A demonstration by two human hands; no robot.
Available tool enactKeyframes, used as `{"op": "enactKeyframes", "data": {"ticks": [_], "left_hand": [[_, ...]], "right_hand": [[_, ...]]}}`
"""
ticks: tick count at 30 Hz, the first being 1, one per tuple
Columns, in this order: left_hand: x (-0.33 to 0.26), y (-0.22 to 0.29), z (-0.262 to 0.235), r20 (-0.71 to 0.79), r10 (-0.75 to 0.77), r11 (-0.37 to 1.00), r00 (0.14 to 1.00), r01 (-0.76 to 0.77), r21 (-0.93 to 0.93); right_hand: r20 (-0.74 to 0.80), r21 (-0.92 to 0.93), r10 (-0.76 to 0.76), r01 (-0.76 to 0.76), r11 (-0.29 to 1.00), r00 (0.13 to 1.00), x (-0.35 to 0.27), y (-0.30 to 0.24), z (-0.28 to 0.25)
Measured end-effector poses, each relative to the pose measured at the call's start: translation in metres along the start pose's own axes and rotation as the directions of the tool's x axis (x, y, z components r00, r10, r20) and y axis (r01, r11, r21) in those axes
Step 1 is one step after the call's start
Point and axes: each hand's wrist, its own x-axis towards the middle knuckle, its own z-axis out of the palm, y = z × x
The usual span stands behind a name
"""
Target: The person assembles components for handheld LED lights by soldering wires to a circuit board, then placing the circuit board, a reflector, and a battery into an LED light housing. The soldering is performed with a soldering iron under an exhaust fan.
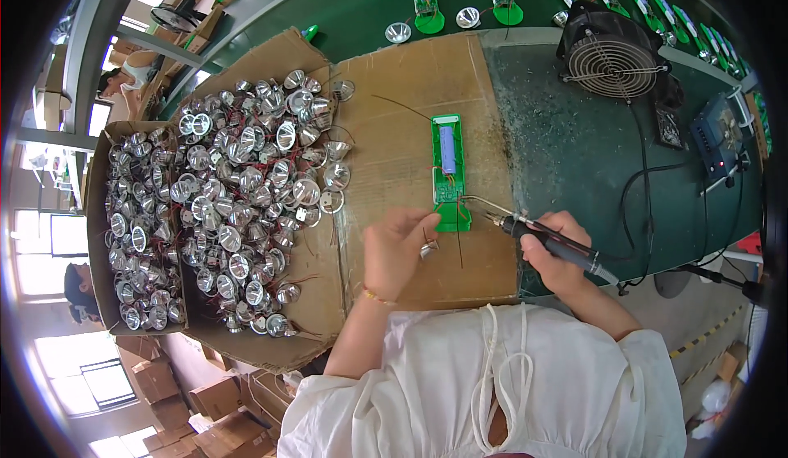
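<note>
A green plastic housing point(457, 218) lies on the cardboard before me. In it sit a blue cylindrical battery point(447, 150) and a small green circuit board point(446, 190), with thin red and dark wires about them. My left hand point(396, 249) is closed in a pinch at the housing's lower left edge, on thin wires of a small silvery reflector point(428, 249) partly hidden below the fingers. My right hand point(560, 253) grips a soldering iron point(562, 246) with a thin metal tube along it. Its tip end reaches over the circuit board; whether it touches cannot be made out.
Cardboard boxes point(341, 277) heaped with silvery reflectors point(238, 179) stand on the left. A black fan point(611, 64) and a blue soldering station point(716, 139) with cables are at right. Several green housings point(427, 6) line the far green surface. Another person point(123, 76) is at far left.
</note>
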Motion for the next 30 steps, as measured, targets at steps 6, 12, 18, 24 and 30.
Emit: {"op": "enactKeyframes", "data": {"ticks": [6,12,18,24,30], "left_hand": [[0.01,-0.01,0.01,-0.023,0.276,0.911,0.961,-0.253,0.327],[0.013,-0.014,0.013,0.015,0.298,0.892,0.954,-0.284,0.353],[0.016,-0.015,0.015,-0.001,0.243,0.925,0.97,-0.231,0.302],[0.017,-0.013,0.013,0.012,0.197,0.931,0.98,-0.191,0.311],[0.015,-0.008,0.012,0.005,0.17,0.95,0.985,-0.165,0.266]], "right_hand": [[-0.028,0.016,0.004,-0.003,1.0,1.0,0.003,-0.003,0.011],[-0.019,-0.007,0.017,-0.017,1.0,1.0,0.003,-0.002,0.015],[-0.071,0.039,0.069,-0.067,0.997,0.995,-0.002,0.001,0.016],[-0.086,0.102,0.131,-0.122,0.987,0.988,-0.001,-0.006,0.014],[-0.076,0.119,0.119,-0.109,0.987,0.99,-0.002,-0.002,0.013]]}}
